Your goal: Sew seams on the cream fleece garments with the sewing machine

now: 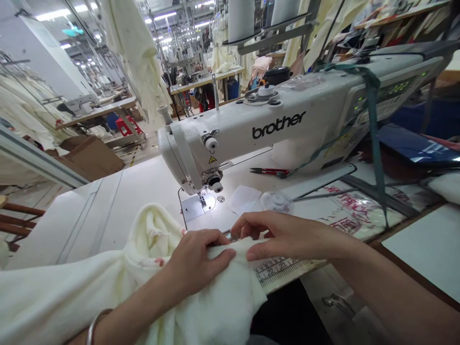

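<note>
A cream fleece garment (118, 282) lies bunched on the white sewing table (108, 201) in front of a white Brother sewing machine (251, 129). My left hand (196, 261) rests on the fabric with the thumb pinching its edge. My right hand (283, 235) pinches the same edge just to the right, fingers pressed together. Both hands sit a short way in front of the needle and presser foot (201, 199). A printed ruler strip (283, 266) runs along the table's front edge under the fabric.
Red-handled thread snips (269, 171) lie under the machine arm. A small white fabric patch (244, 199) and a clear plastic disc (276, 201) sit right of the needle plate. Hanging cream garments, other sewing stations and a cardboard box (89, 155) fill the background.
</note>
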### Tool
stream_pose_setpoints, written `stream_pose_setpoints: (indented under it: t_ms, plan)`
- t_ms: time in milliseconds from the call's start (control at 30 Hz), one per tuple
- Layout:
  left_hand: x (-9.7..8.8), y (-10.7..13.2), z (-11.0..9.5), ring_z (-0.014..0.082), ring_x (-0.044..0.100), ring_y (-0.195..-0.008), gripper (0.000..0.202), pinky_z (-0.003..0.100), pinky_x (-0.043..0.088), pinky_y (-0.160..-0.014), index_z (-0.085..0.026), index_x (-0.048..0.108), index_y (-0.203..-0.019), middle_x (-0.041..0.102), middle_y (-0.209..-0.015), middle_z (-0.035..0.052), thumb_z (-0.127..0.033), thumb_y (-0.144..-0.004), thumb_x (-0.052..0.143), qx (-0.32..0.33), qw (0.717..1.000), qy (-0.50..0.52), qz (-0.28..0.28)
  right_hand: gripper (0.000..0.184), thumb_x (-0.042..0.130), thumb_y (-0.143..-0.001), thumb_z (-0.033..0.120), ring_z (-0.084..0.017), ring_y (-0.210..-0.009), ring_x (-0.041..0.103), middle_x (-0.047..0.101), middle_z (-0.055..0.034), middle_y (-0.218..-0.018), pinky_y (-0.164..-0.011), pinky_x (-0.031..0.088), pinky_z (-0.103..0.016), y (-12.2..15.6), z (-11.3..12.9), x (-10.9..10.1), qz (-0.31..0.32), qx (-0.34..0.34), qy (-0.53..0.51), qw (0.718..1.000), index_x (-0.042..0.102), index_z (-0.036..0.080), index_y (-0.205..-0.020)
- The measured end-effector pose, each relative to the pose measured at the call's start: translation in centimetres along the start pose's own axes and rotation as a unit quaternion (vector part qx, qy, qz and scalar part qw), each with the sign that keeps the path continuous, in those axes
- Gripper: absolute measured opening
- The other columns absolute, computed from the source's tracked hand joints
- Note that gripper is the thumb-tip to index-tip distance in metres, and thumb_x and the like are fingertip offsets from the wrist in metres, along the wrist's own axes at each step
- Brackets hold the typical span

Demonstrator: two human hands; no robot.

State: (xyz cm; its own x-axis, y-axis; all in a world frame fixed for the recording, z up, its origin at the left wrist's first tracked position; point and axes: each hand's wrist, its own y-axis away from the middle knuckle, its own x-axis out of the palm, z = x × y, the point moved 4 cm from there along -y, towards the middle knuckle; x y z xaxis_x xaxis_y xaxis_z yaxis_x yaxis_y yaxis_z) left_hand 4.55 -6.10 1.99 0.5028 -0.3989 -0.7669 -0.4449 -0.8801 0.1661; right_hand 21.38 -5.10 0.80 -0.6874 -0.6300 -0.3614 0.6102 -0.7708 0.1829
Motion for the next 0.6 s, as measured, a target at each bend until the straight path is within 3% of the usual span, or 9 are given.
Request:
stream_pose_setpoints:
  t_ms: [133,267,433,600]
  plan:
    - [-0.4,0.2,0.6,0.0153,0.056,-0.073,0.019,0.027,0.038,-0.069,-0.02,0.067,-0.081,0.068,-0.079,-0.0005,-0.036,-0.08,0.056,-0.027,1.0,0.016,-0.004,0.016,0.061,-0.077,0.03,-0.01,-0.061,0.054,0.06,0.0004,-0.069,-0.055,0.039,-0.02,-0.7,-0.5,0.9,0.01,0.026,-0.057,0.998,0.06,0.015,-0.08]
    - [-2.0,-0.7,1.7,0.014,0.052,-0.068,0.025,0.025,0.036,-0.061,-0.017,0.065,-0.076,0.063,-0.073,0.0004,-0.039,-0.08,0.054,-0.071,0.996,0.046,-0.01,0.012,0.056,-0.079,0.026,-0.009,-0.057,0.055,0.063,-0.0013,-0.071,-0.051,0.04,-0.018,-3.6,-0.2,0.8,-0.012,0.036,-0.06,0.998,0.055,0.015,-0.075]
    - [-4.2,-3.4,4.1,0.0097,0.04,-0.055,0.026,0.022,0.027,-0.049,-0.016,0.055,-0.062,0.047,-0.057,-0.0033,-0.038,-0.074,0.055,-0.135,0.989,0.051,-0.044,0.01,0.058,-0.072,0.018,-0.01,-0.046,0.051,0.061,0.0005,-0.062,-0.045,0.038,-0.021,-8.4,0.9,-0.8,-0.056,0.087,0.017,0.994,0.05,0.017,-0.066]
    - [-4.6,-5.1,5.3,0.0083,0.035,-0.051,0.024,0.022,0.024,-0.048,-0.017,0.042,-0.053,0.039,-0.053,-0.0046,-0.032,-0.069,0.053,-0.16,0.984,0.035,-0.072,0.022,0.059,-0.072,0.02,-0.011,-0.042,0.046,0.052,-0.0003,-0.051,-0.042,0.035,-0.024,-9.8,1.1,-1.6,-0.127,0.127,0.107,0.978,0.047,0.018,-0.054]
